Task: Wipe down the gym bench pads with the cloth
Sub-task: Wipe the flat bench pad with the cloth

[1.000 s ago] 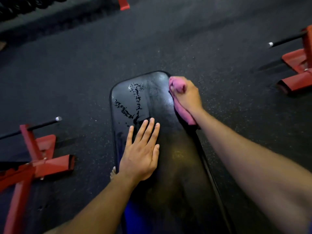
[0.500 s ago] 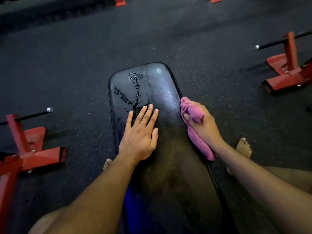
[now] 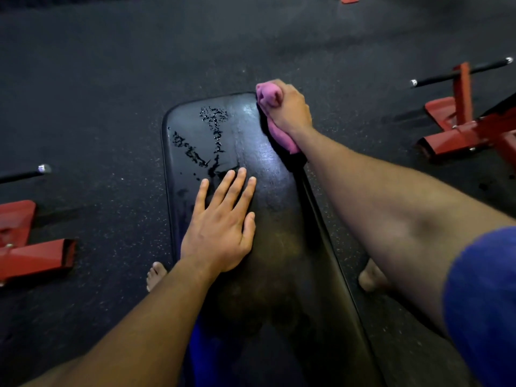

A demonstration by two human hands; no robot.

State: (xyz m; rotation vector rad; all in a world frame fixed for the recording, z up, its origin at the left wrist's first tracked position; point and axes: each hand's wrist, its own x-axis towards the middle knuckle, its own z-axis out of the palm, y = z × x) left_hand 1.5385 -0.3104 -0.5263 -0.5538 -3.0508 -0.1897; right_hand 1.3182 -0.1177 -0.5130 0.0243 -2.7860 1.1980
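pink cloth [image 3: 268,99] bunched in the right hand [image 3: 290,110], fingers clenched round it, pressed against the far right corner edge of the black vinyl bench pad [image 3: 279,247]. a tail of the cloth hangs below the wrist along the pad's right side. left hand [image 3: 220,227] lies flat on the pad mid-way, fingers straight and slightly spread, grasping nothing. liquid streaks and droplets [image 3: 209,141] sit on the far left part of the pad, just beyond the left fingertips; the strip nearer the cloth has a smeared sheen. bare feet on the dark speckled rubber floor [image 3: 97,107] either side of the pad. red steel frames [image 3: 33,255] with black bars stand left and right, well apart from the pad.
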